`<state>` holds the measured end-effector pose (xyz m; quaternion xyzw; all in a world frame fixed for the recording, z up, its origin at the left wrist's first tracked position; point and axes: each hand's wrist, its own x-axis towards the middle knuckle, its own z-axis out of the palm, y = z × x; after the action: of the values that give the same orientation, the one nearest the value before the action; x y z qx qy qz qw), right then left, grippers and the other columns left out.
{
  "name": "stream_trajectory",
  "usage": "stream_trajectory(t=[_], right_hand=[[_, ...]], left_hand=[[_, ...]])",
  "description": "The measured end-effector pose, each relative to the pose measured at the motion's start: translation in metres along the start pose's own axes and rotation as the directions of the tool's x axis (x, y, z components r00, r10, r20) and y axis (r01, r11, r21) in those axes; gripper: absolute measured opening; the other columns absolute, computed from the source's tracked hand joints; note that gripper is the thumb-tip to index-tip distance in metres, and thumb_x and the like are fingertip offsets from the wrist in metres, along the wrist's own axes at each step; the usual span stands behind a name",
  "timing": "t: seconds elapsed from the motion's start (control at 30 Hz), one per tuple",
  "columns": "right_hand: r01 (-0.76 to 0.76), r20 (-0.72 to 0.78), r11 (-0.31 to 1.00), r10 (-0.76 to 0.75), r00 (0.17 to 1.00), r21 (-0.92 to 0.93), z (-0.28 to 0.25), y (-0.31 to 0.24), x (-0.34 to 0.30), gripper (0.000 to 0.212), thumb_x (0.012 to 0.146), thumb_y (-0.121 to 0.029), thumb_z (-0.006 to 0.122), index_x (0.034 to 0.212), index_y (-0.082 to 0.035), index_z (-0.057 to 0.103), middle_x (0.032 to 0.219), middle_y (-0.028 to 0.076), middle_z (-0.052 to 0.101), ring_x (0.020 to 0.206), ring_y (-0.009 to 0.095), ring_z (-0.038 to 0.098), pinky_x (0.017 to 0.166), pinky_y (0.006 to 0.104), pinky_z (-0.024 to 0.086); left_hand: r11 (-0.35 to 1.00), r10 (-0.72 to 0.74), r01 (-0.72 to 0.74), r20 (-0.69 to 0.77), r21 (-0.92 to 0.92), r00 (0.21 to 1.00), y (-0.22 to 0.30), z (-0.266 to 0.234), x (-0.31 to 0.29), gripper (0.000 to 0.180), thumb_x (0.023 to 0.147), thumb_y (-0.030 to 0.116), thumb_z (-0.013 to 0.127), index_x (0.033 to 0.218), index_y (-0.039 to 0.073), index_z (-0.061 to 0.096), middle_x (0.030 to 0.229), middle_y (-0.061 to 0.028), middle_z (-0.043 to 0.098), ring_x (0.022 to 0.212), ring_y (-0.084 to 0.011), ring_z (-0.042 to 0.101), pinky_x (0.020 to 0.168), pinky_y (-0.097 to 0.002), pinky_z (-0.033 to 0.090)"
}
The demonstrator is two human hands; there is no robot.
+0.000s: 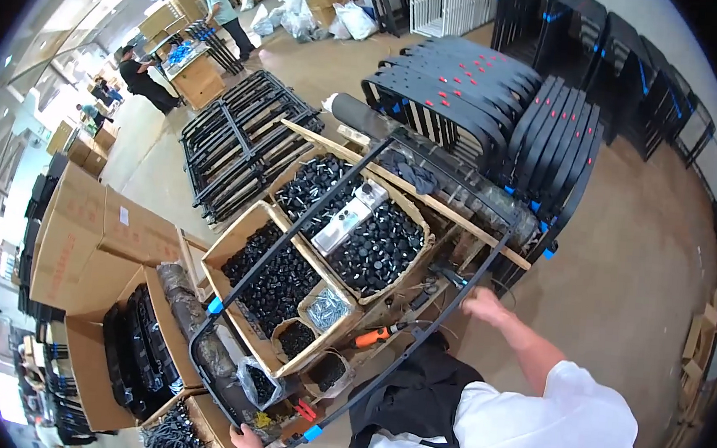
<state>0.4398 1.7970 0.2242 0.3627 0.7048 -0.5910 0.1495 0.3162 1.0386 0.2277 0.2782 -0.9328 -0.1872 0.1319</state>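
A black metal tube frame [403, 355] with blue tape bands lies tilted across the workbench, spanning the bins. At its near left corner my left hand [248, 444] is closed around the tube, fingers partly hidden. On its right side my right hand [484, 305] is closed at the tube. Just beyond that hand is a tool with a blue-green part [453, 276], partly behind the frame. Under the frame, cardboard bins hold black plastic plugs [266, 276], black capped studs [378, 247] and silver screws [326, 309]. An orange-handled tool [373, 336] lies near the bench's front edge.
Red-handled pliers [305, 410] lie near the left hand. A carton of black parts [136, 350] stands left. Beyond the bench are stacked black frames [247, 144] and dark curved panels [453, 92] with red pieces. Two people [141, 80] work at a far table.
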Motion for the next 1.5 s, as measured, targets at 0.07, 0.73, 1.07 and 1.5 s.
stream_trajectory(t=[0.07,0.73,1.07,1.5], right_hand=[[0.051,-0.202,0.963,-0.107,0.974,-0.263,-0.015,0.02,0.039,0.048,0.086,-0.027,0.072,0.125,0.0,0.068,0.112,0.018,0.075,0.096,0.036,0.073,0.088,0.0427,0.059],[0.028,-0.169,0.889,-0.117,0.979,-0.456,-0.033,0.007,0.128,0.06,0.078,-0.025,0.073,0.126,0.008,0.06,0.115,0.033,0.072,0.115,0.046,0.069,0.101,0.0495,0.056],[-0.069,-0.243,0.912,-0.034,0.97,-0.404,-0.097,0.04,-0.082,0.042,0.078,-0.026,0.065,0.111,-0.001,0.071,0.103,0.03,0.074,0.101,0.049,0.07,0.092,0.0558,0.055],[0.006,-0.343,0.771,-0.29,0.893,-0.637,-0.206,-0.138,-0.137,0.042,0.089,-0.035,0.063,0.094,0.004,0.074,0.086,0.026,0.074,0.089,0.044,0.074,0.081,0.0538,0.057]], left_hand=[[0.999,-0.031,0.028,-0.181,-0.022,0.983,0.036,0.001,-0.012,0.043,0.101,0.02,0.063,0.131,-0.01,0.065,0.132,-0.027,0.067,0.124,-0.0405,0.063,0.108,-0.0475,0.049],[0.453,0.857,-0.688,0.49,-0.567,0.161,0.42,0.024,-0.259,0.021,0.102,0.016,0.067,0.119,0.007,0.075,0.106,-0.0145,0.075,0.1,-0.0355,0.071,0.087,-0.0422,0.056],[0.309,0.909,-0.49,0.404,-0.815,-0.099,0.514,0.078,-0.309,0.023,0.103,0.02,0.063,0.117,0.005,0.075,0.115,-0.0179,0.075,0.106,-0.0388,0.071,0.092,-0.0458,0.057],[0.408,0.861,0.359,0.223,-0.84,-0.458,0.721,0.075,-0.447,0.051,0.112,0.044,0.054,0.132,0.0,0.069,0.122,-0.009,0.071,0.119,-0.0172,0.062,0.109,-0.0336,0.044]])
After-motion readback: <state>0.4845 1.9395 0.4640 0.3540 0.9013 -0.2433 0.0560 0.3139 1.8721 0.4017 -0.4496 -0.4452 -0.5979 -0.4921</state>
